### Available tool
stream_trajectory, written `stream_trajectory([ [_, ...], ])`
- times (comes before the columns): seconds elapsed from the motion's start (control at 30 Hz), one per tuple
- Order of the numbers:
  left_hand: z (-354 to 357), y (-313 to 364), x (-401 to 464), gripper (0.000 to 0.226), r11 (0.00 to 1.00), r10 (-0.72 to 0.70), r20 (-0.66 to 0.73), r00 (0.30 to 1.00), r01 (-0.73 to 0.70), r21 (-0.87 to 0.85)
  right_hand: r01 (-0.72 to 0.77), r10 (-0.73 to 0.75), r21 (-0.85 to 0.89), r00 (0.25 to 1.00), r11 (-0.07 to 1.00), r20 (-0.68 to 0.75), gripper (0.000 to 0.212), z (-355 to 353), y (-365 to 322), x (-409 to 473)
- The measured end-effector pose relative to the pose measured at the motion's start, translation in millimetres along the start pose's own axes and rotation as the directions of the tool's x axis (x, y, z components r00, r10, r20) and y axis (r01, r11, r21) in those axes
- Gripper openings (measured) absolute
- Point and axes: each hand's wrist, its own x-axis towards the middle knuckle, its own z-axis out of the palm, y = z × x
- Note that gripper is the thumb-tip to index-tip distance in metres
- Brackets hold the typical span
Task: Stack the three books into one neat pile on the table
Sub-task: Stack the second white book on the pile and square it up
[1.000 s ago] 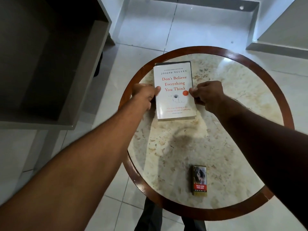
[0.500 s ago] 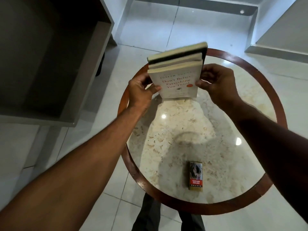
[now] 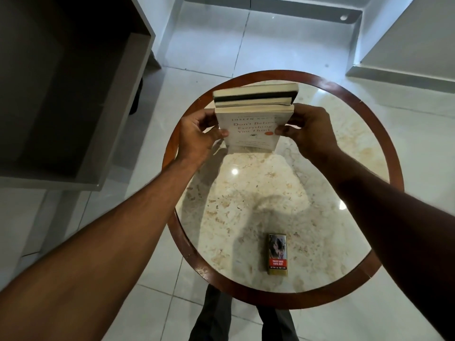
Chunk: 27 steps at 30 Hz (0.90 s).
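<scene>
A round marble-topped bench with a dark wooden rim is seen from above; an open grey cabinet stands to its left on the tiled floor. The three books are held together, stood on edge near the far side of the bench, the white-covered one facing the camera; whether their lower edges touch the marble cannot be told. The left hand is closed on the left side of the books and the right hand on the right, each grip pinching with thumb in front. A small packet lies well apart, near the front rim. The back two books could slide out of line, since only side pressure seems to hold them; a loosened grip would likely let the set topple.
</scene>
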Motion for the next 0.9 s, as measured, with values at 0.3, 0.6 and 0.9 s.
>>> stream_trajectory([
  [0.3, 39.9, 17.2, -5.3, 0.045, 0.955, -0.229, 0.125, 0.965, 0.248, -0.165, -0.230, 0.231, 0.176, 0.973, 0.957, 0.012, 0.030, -43.9, 8.0, -14.5],
  [0.6, 168.2, 35.0, -43.8, 0.034, 0.738, -0.578, 0.357, 0.733, 0.657, -0.154, -0.685, 0.697, 0.181, 0.717, 0.706, -0.002, 0.024, -135.9, 63.3, -52.3],
  [0.9, 228.6, 25.6, -50.4, 0.032, 0.729, -0.630, 0.288, 0.721, 0.677, -0.099, -0.784, 0.797, 0.187, 0.603, 0.592, 0.008, 0.020, -166.1, 109.7, -48.0],
])
